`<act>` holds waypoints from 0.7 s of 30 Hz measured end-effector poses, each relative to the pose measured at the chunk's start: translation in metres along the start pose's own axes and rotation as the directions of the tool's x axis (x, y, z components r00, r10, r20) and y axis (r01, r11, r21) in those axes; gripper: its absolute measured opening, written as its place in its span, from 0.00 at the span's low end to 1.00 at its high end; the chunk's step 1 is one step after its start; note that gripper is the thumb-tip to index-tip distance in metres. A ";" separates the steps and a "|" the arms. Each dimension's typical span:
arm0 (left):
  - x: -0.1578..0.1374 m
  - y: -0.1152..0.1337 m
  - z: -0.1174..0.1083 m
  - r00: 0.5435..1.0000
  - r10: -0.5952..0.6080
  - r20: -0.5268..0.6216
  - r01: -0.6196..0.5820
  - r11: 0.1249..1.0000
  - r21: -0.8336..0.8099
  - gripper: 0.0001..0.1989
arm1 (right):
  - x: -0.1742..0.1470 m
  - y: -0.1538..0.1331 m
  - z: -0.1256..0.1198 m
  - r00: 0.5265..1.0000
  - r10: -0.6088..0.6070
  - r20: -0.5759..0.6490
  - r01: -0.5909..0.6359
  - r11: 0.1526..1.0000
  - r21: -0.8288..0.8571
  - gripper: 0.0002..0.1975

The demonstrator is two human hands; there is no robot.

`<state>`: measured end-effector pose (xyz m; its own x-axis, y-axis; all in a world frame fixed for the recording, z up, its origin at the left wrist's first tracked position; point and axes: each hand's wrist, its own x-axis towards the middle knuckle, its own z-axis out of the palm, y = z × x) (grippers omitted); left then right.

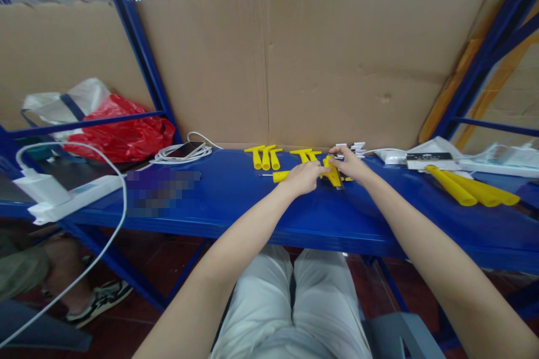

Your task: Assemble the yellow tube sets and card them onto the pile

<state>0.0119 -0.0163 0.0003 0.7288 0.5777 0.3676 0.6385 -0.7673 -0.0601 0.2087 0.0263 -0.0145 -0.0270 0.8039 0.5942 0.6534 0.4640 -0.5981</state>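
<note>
Both of my hands meet at a yellow T-shaped scraper [332, 173], held just above the blue shelf table, with a dark strip along its lower right edge. My left hand [304, 178] is closed on its left side. From the upper right, my right hand [348, 164] pinches it with thumb and fingers. Beside my left hand lies a yellow-handled tool [280, 176] with a thin metal shaft, probably a screwdriver. Behind it stand more yellow T-shaped pieces [265, 158], and two others [304, 155] are partly hidden by my left hand. Small white-and-dark pieces [357, 148] lie behind my right hand.
Long yellow tubes [471, 188] lie at the right near a black-and-white box [429, 160] and plastic packaging. To the left are a coiled white cable [181, 154], a phone, a power strip [80, 196] and a red bag [122, 129]. Cardboard [337, 67] walls the back. Another person's leg shows lower left.
</note>
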 end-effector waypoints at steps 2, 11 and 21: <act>0.000 0.000 0.000 1.000 -0.003 -0.005 0.003 1.000 -0.007 0.25 | -0.001 -0.002 0.000 0.999 0.033 0.002 -0.033 0.998 0.044 0.11; 0.001 0.000 0.001 0.999 -0.027 -0.033 0.026 1.000 -0.016 0.25 | -0.003 -0.015 0.000 0.987 0.157 -0.043 -0.149 0.977 0.154 0.11; 0.002 -0.010 0.006 0.984 -0.127 -0.121 0.114 0.987 -0.109 0.24 | -0.015 -0.043 -0.006 0.911 0.350 0.217 -0.402 0.870 0.286 0.19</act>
<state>0.0077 -0.0058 -0.0036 0.6062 0.6326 0.4821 0.6866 -0.7221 0.0842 0.1858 -0.0079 0.0059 0.0398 0.9757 0.2153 0.3627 0.1867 -0.9130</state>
